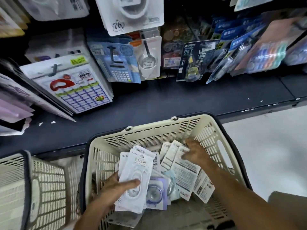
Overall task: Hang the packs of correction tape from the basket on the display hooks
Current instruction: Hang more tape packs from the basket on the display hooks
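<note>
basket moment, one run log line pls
left hand: grips white packs | right hand: on packs, grip unclear | basket: packs inside | hung: none

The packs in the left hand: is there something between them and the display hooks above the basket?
Nothing visible blocks the way. The left hand holds a stack of packs inside the basket; only open air over the dark shelf separates them from the hooks. A white pack of similar design already hangs above.

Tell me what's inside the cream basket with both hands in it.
The basket holds loose correction tape packs. The left hand grips a stack of packs; the right hand touches others. Lower packs are covered.
</note>
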Available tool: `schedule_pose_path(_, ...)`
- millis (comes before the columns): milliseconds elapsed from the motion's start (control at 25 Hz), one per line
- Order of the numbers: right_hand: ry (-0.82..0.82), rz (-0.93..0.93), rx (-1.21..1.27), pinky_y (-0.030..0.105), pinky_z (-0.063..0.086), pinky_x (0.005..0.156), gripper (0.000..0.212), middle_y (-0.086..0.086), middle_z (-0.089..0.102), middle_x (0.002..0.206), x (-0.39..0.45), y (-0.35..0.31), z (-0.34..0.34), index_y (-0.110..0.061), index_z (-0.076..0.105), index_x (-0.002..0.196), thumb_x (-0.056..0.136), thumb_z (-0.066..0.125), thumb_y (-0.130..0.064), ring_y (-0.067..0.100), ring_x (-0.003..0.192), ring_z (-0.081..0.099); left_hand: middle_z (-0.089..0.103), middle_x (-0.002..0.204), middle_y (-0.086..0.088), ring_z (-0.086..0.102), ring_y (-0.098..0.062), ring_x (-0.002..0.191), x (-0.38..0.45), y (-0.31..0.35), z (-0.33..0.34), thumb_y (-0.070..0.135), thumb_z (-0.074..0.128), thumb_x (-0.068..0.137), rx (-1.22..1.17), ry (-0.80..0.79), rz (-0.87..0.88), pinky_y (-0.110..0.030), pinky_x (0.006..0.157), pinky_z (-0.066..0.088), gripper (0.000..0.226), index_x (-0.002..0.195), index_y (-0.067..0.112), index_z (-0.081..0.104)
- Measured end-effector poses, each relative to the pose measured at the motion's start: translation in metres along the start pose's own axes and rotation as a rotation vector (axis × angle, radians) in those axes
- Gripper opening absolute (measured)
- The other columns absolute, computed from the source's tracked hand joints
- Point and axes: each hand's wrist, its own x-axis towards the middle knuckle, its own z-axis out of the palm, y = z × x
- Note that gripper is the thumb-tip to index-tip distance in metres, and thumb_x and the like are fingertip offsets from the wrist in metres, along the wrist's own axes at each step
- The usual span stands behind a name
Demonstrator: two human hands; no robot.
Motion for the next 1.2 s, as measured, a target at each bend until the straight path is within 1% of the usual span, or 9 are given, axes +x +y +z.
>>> schedule_pose_path(200,-0.375,0.099,0.079,0.030,0.048,0.098,0.071,0.001,0.068,0.130,0.014,0.004,-0.004,-0.022,0.061,0.127,0.064,0.094,-0.020,0.021,0.113,0.064,0.080,0.084,0.009,0.076,-0.017,0.085,0.011,-0.014,-0.003,0.021,0.091,0.072,-0.051,0.116,-0.042,-0.029,0.074,0.058,0.034,0.103,0.016,0.076)
schedule_pose_path(280,-0.401,0.129,0.135,0.035,0.052,0.100,0.072,0.002,0.071,0.123,0.006,0.003,-0.003,-0.017,0.062,0.128,0.063,0.094,-0.019,0.022,0.110,0.067,0.077,0.072,0.015,0.074,-0.008,0.073,0.008,-0.018,-0.002,0.018,0.090,0.073,-0.054,0.152,-0.023,-0.020,0.060,0.054,0.027,0.096,0.016,0.076)
schedule_pose_path(440,-0.334,0.165,0.377,0.009,0.051,0.065,0.069,-0.011,0.072,0.097,-0.022,0.006,0.015,-0.013,0.064,0.129,0.066,0.091,-0.008,-0.002,0.083,0.068,0.076,0.066,0.016,0.072,0.001,0.058,-0.006,-0.018,-0.001,0.011,0.089,0.074,-0.099,0.147,0.009,-0.013,0.046,0.050,0.023,0.091,0.018,0.075)
schedule_pose_path(600,-0.297,0.088,0.236,0.033,0.051,0.103,0.076,0.003,0.060,0.138,-0.050,-0.021,0.004,-0.020,0.057,0.138,0.069,0.089,-0.013,0.021,0.122,0.060,0.079,0.073,0.010,0.076,-0.010,0.072,-0.015,-0.013,0.003,0.009,0.089,0.073,-0.111,0.156,0.040,-0.019,0.052,0.053,0.027,0.094,0.018,0.076)
schedule_pose_path(760,-0.192,-0.119,-0.136,0.029,0.052,0.085,0.054,-0.001,0.064,0.129,-0.085,-0.060,-0.055,-0.023,0.062,0.121,0.073,0.086,-0.018,0.020,0.107,0.062,0.078,0.079,0.008,0.074,-0.014,0.075,-0.023,-0.004,0.000,0.017,0.092,0.071,-0.161,0.208,0.070,-0.022,0.056,0.054,0.033,0.099,0.019,0.076)
schedule_pose_path(880,0.013,-0.273,-0.225,0.025,0.044,0.070,0.043,-0.004,0.064,0.110,-0.115,-0.083,-0.096,-0.031,0.058,0.105,0.072,0.085,-0.022,0.020,0.099,0.062,0.077,0.097,0.001,0.072,-0.023,0.092,-0.025,-0.002,-0.003,0.021,0.093,0.069,-0.258,0.273,0.092,-0.037,0.082,0.060,0.048,0.111,0.017,0.071)
schedule_pose_path(1000,0.291,-0.467,-0.347,0.029,0.043,0.075,0.050,-0.002,0.067,0.114,-0.145,-0.087,-0.061,-0.036,0.045,0.123,0.085,0.076,-0.026,0.024,0.101,0.063,0.074,0.119,-0.006,0.068,-0.032,0.113,-0.029,-0.005,0.000,0.020,0.093,0.070,-0.305,0.285,0.130,-0.053,0.104,0.052,0.065,0.128,0.015,0.066)
schedule_pose_path(1120,-0.053,-0.581,-0.522,0.036,0.037,0.107,0.059,0.001,0.048,0.146,-0.167,-0.053,0.019,-0.029,0.043,0.140,0.088,0.070,-0.025,0.026,0.134,0.045,0.074,0.121,-0.009,0.070,-0.030,0.108,-0.025,-0.011,0.002,0.017,0.092,0.071,-0.295,0.325,0.149,-0.051,0.101,0.054,0.059,0.124,0.016,0.067)
schedule_pose_path(1200,-0.271,-0.458,-0.527,0.033,0.040,0.106,0.047,0.003,0.054,0.143,-0.164,-0.022,0.041,-0.023,0.058,0.133,0.088,0.068,-0.028,0.026,0.134,0.048,0.073,0.124,-0.011,0.069,-0.029,0.107,-0.022,-0.014,0.004,0.016,0.091,0.072,-0.236,0.348,0.152,-0.048,0.101,0.054,0.060,0.126,0.013,0.065)
